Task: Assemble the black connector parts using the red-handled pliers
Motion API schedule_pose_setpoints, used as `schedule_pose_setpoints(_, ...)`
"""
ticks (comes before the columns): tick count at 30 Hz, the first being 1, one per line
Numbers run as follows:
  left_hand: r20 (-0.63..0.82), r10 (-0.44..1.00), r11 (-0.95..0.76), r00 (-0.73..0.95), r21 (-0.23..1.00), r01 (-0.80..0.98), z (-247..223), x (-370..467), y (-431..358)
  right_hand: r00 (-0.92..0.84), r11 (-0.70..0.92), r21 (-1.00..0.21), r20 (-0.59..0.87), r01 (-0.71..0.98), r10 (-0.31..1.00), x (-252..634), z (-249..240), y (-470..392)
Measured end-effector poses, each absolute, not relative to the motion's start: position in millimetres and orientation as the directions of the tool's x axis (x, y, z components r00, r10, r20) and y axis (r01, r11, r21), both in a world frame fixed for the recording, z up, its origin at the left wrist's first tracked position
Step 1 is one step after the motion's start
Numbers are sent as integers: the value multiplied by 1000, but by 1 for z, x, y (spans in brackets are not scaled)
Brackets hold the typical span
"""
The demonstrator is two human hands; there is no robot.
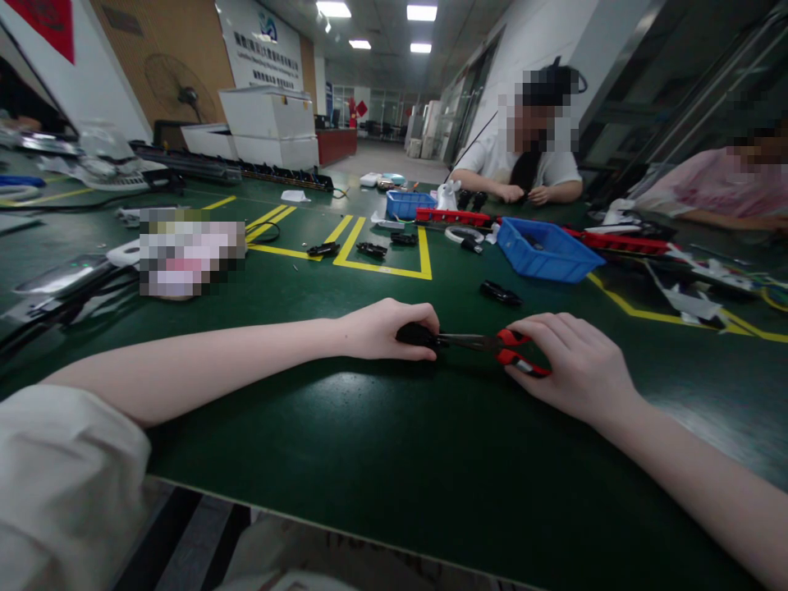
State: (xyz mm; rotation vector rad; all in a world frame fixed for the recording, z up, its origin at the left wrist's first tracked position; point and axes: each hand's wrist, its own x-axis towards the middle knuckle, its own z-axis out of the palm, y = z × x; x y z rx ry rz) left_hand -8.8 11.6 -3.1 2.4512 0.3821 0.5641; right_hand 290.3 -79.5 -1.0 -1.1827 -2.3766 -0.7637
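My left hand grips a small black part between thumb and fingers, above the green table. In my right hand are long-nosed pliers with red and black handles. Their narrow jaws point left and reach the right end of the black part; whether they clamp it is too small to tell. Just beyond my right hand lies another black part. Farther off, several similar black pieces rest near yellow tape lines.
A blue bin stands beyond my right hand, a smaller blue bin behind it. Red strips lie between them. A blurred-out pinkish object and cables are at left. Across the table sits a person in white; another is at right.
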Motion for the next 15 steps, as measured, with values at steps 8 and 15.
schedule_pose_setpoints(8,291,381,-780,878,611,137,-7,-10,14,-557,486,288,559,825,615,294,-2,-78)
schedule_pose_setpoints(15,303,369,-800,879,585,134,-6,-10,13,-566,504,282,569,816,596,288,-1,-79)
